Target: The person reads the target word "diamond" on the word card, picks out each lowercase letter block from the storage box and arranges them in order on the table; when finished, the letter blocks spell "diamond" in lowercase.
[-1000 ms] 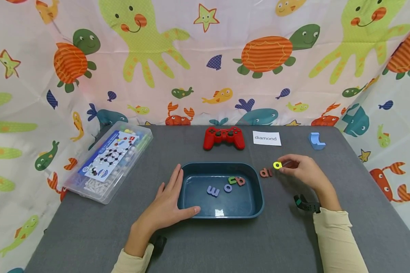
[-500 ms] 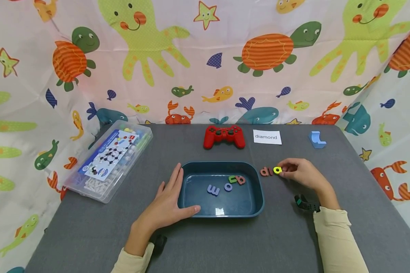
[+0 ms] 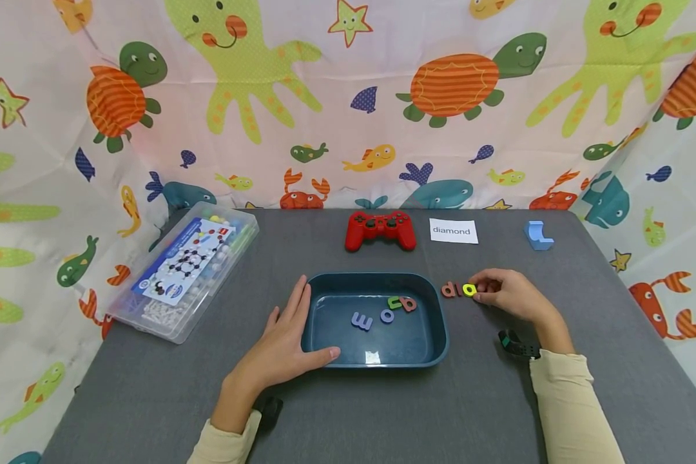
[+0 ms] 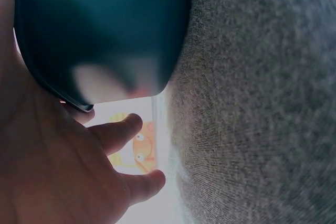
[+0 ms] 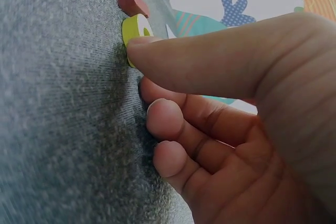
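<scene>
My right hand [image 3: 513, 295] pinches a yellow letter "a" [image 5: 129, 31] between thumb and fingers, low at the tablecloth. Just left of it lie a reddish-brown "d" [image 3: 446, 292] and a reddish-brown "i" [image 3: 458, 290], forming a row. Fingers straight and thumb spread, my left hand [image 3: 281, 351] rests along the left side of a dark blue tray [image 3: 406, 353], thumb over its front rim. Inside the tray are a purple "m" [image 3: 362, 322], a purple "o" [image 3: 383, 316], a green "n" [image 3: 391, 303] and a reddish-brown letter [image 3: 406, 303] overlapping the green one.
A white card [image 3: 454, 232] reading "diamond" lies behind the letter row. A red game controller [image 3: 380, 232] sits beyond the tray, and a light blue holder [image 3: 538, 237] at the back right. Back left is a clear plastic case [image 3: 176, 328] of small parts. A sea-animal curtain surrounds the table.
My right hand has brought the yellow "a" down and slightly left, up beside the "i". My left hand has stayed on the tray.
</scene>
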`<act>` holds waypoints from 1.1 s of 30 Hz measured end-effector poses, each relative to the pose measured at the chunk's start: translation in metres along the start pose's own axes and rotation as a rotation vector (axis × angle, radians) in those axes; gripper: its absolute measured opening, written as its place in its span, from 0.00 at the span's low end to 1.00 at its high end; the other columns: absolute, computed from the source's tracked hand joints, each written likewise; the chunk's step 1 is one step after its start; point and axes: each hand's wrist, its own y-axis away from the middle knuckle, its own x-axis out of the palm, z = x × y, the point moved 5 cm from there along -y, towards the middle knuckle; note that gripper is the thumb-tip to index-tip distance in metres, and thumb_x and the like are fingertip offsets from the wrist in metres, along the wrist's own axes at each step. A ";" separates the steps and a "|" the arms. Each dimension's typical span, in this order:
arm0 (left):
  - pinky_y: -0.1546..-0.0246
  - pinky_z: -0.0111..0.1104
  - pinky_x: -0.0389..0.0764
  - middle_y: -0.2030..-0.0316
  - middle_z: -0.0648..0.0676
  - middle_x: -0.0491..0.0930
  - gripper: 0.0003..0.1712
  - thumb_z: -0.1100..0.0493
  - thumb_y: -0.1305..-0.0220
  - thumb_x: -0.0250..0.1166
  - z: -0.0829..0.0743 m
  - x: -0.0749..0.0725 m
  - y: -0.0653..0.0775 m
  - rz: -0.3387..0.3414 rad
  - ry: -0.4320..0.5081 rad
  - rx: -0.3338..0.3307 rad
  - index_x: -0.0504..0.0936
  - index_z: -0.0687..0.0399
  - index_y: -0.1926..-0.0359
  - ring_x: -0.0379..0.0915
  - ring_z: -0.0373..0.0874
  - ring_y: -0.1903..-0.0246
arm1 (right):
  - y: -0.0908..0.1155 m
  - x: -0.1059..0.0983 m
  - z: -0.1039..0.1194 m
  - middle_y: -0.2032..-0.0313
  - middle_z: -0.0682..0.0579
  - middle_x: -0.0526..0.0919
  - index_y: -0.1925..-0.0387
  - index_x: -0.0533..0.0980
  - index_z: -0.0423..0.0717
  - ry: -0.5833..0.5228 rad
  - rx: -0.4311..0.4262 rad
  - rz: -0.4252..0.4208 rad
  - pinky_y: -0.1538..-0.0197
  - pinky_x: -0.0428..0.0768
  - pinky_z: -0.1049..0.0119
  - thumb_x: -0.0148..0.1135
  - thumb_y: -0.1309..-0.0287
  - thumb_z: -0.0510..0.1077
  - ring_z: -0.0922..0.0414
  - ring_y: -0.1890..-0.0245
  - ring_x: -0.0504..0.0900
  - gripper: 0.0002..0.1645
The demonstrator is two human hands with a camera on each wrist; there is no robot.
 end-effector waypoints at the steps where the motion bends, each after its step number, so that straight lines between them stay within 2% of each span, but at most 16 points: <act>1: 0.24 0.68 0.30 0.14 0.45 0.24 0.73 0.27 0.38 0.71 0.000 0.000 0.000 0.000 0.001 0.001 0.34 0.51 0.12 0.40 0.59 0.17 | 0.000 0.000 0.000 0.63 0.49 0.80 0.46 0.84 0.35 0.000 0.000 0.001 0.61 0.76 0.64 0.71 0.31 0.34 0.50 0.61 0.75 0.14; 12: 0.24 0.67 0.30 0.14 0.47 0.23 0.73 0.27 0.38 0.71 0.000 0.000 0.000 0.006 -0.003 -0.010 0.35 0.52 0.12 0.38 0.59 0.17 | -0.003 0.002 -0.002 0.63 0.49 0.79 0.45 0.83 0.35 0.024 -0.005 -0.003 0.62 0.74 0.64 0.74 0.34 0.35 0.50 0.61 0.74 0.18; 33: 0.24 0.67 0.30 0.14 0.48 0.24 0.73 0.27 0.38 0.71 -0.002 -0.001 0.000 0.007 -0.009 -0.014 0.35 0.53 0.12 0.39 0.59 0.17 | -0.002 0.002 0.001 0.63 0.48 0.77 0.45 0.83 0.36 0.003 0.008 0.014 0.62 0.72 0.62 0.73 0.34 0.34 0.49 0.61 0.73 0.17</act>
